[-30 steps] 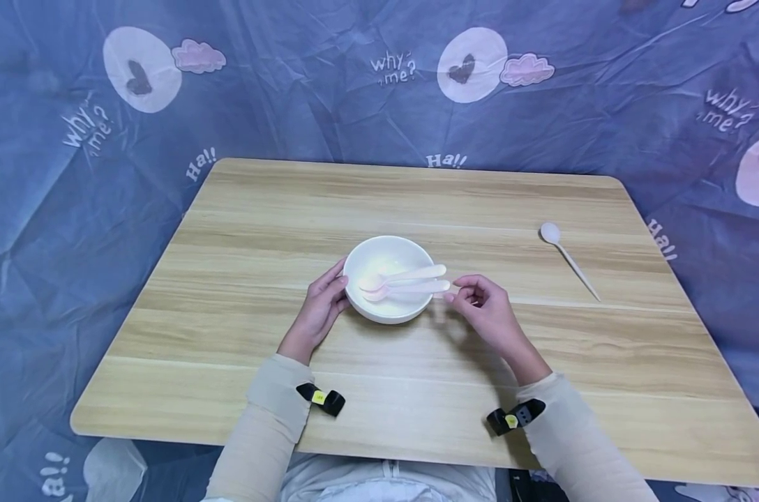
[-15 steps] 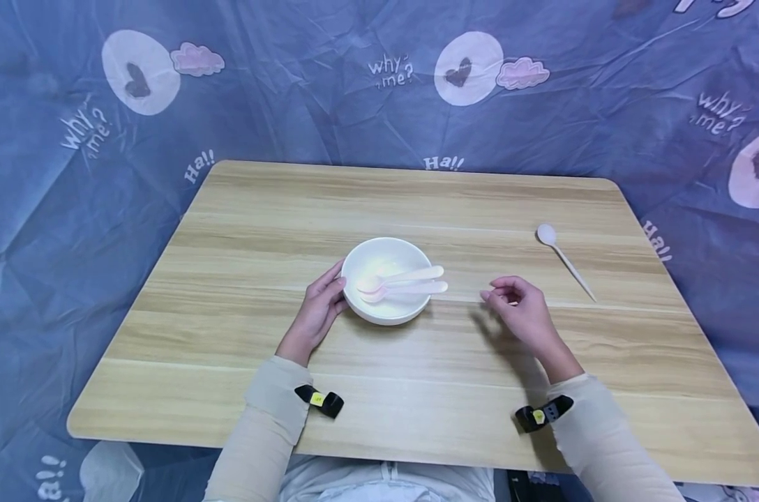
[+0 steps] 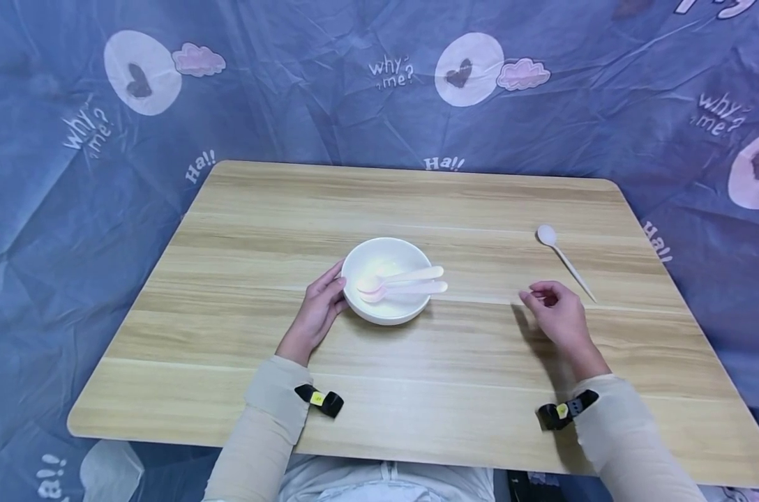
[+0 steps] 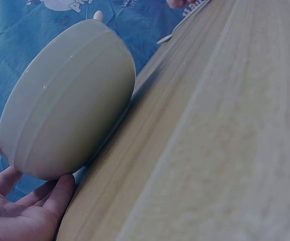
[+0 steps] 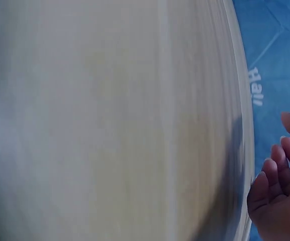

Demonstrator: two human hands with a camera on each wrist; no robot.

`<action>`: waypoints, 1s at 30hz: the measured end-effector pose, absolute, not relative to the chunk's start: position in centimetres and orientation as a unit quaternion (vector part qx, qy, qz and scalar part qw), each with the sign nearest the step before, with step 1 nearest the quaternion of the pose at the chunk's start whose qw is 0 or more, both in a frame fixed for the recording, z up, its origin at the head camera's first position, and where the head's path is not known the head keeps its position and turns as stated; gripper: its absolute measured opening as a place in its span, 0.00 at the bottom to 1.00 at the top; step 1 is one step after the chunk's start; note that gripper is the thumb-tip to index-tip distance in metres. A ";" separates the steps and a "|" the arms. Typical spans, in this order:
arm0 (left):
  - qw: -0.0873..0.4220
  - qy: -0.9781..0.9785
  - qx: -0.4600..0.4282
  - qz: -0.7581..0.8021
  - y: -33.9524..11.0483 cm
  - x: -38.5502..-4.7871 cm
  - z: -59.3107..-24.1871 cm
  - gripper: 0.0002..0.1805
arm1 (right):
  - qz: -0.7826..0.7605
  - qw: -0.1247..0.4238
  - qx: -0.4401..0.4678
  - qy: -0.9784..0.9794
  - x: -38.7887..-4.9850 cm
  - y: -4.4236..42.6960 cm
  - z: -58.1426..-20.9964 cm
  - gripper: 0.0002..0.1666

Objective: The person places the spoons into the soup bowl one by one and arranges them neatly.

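The left grip (image 3: pixel 317 314) holds the side of the white bowl (image 3: pixel 392 312), its thumb by the rim and its fingertips against the outer wall. The right grip (image 3: pixel 558 314) holds nothing: its fingers curl loosely above the tabletop (image 3: pixel 455 223), toward the right edge, near the handle end of a loose spoon (image 3: pixel 568 264) but apart from it.

Two things look likely to cause trouble. The upper utensil (image 3: pixel 411 275) and the lower utensil (image 3: pixel 414 287) lie in the bowl with their handles jutting past the rim toward the right edge. A sleeve or knuckle catching a handle could flip one out, and a hard pull on the rim could tip the bowl and slide both. Over by the spoon, a nudge from the knuckles against its thin handle would probably spin it or push it toward the right edge.

The bowl sits around the middle of the tabletop, round, smooth and pale, with faint rings on its outer wall in the left wrist view. Both utensils in it are whitish, the lower one pinkish at its head; whether that one is a spoon or a fork I cannot tell. The loose spoon has an oval head pointing to the far edge and a slim, tapering handle.
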State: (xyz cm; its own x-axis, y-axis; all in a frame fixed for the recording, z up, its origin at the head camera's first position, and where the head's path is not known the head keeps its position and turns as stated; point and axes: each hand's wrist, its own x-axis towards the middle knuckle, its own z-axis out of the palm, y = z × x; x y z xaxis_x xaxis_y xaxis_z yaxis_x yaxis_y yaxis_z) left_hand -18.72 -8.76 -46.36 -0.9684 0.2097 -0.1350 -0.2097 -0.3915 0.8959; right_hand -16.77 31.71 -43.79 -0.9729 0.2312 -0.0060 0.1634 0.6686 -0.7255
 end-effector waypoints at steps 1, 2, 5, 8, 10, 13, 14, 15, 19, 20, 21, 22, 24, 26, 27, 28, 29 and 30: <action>0.126 0.537 -0.001 0.834 -8.7 -18.7 -46.3 0.28 | 0.388 0.045 -0.111 -0.914 -16.8 32.0 -43.8 0.24; 0.126 0.537 -0.002 0.834 -8.7 -18.7 -46.3 0.28 | 0.385 0.049 -0.114 -0.914 -16.8 32.3 -43.9 0.24; 0.125 0.536 -0.004 0.835 -8.7 -18.7 -46.3 0.27 | 0.374 0.062 -0.121 -0.917 -17.0 33.2 -44.2 0.23; 0.125 0.534 -0.004 0.836 -8.7 -18.7 -46.4 0.28 | 0.364 0.070 -0.137 -0.919 -17.1 34.1 -44.5 0.23; 0.127 0.535 -0.001 0.835 -8.7 -18.7 -46.4 0.28 | 0.354 0.078 -0.154 -0.919 -17.2 34.7 -44.6 0.23; 0.129 0.537 0.003 0.834 -8.7 -18.7 -46.3 0.28 | 0.340 0.091 -0.182 -0.918 -17.4 35.5 -44.7 0.23; 0.129 0.537 0.003 0.834 -8.7 -18.7 -46.3 0.28 | 0.337 0.094 -0.190 -0.917 -17.5 35.7 -44.7 0.23; 0.129 0.538 0.003 0.833 -8.7 -18.7 -46.3 0.28 | 0.334 0.097 -0.197 -0.917 -17.5 35.9 -44.7 0.23; 0.128 0.537 0.002 0.834 -8.8 -18.7 -46.4 0.28 | 0.325 0.096 -0.219 -0.915 -17.7 36.8 -44.8 0.24; 0.128 0.536 0.003 0.834 -8.8 -18.7 -46.4 0.28 | 0.323 0.095 -0.223 -0.915 -17.8 37.1 -44.9 0.24; 0.127 0.536 0.004 0.834 -8.8 -18.8 -46.4 0.28 | 0.322 0.093 -0.228 -0.914 -17.9 37.3 -44.9 0.24; 0.127 0.536 0.005 0.834 -8.8 -18.8 -46.4 0.28 | 0.320 0.094 -0.231 -0.914 -17.9 37.5 -45.0 0.24; 0.127 0.537 0.004 0.834 -8.8 -18.8 -46.4 0.28 | 0.316 0.092 -0.235 -0.914 -18.0 38.0 -45.1 0.24; 0.128 0.538 0.002 0.833 -8.8 -18.8 -46.4 0.27 | 0.309 0.093 -0.234 -0.917 -18.2 38.5 -45.2 0.24; 0.128 0.539 0.002 0.833 -8.8 -18.8 -46.4 0.28 | 0.306 0.093 -0.231 -0.919 -18.2 38.7 -45.2 0.24; 0.128 0.539 0.000 0.833 -8.8 -18.8 -46.4 0.28 | 0.305 0.096 -0.227 -0.920 -18.2 38.8 -45.2 0.24; 0.128 0.539 -0.002 0.832 -8.8 -18.7 -46.4 0.28 | 0.303 0.096 -0.222 -0.922 -18.3 39.0 -45.2 0.25; 0.128 0.539 -0.002 0.833 -8.7 -18.7 -46.4 0.28 | 0.302 0.098 -0.218 -0.923 -18.3 39.2 -45.2 0.25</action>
State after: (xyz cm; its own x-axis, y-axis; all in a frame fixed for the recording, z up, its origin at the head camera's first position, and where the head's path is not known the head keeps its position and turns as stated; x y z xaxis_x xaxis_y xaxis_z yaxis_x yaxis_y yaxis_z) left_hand -18.72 -8.74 -46.42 -0.9673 0.2101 -0.1418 -0.2154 -0.3864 0.8968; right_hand -18.28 39.16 -45.20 -0.8856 0.4619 0.0491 0.3436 0.7225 -0.5999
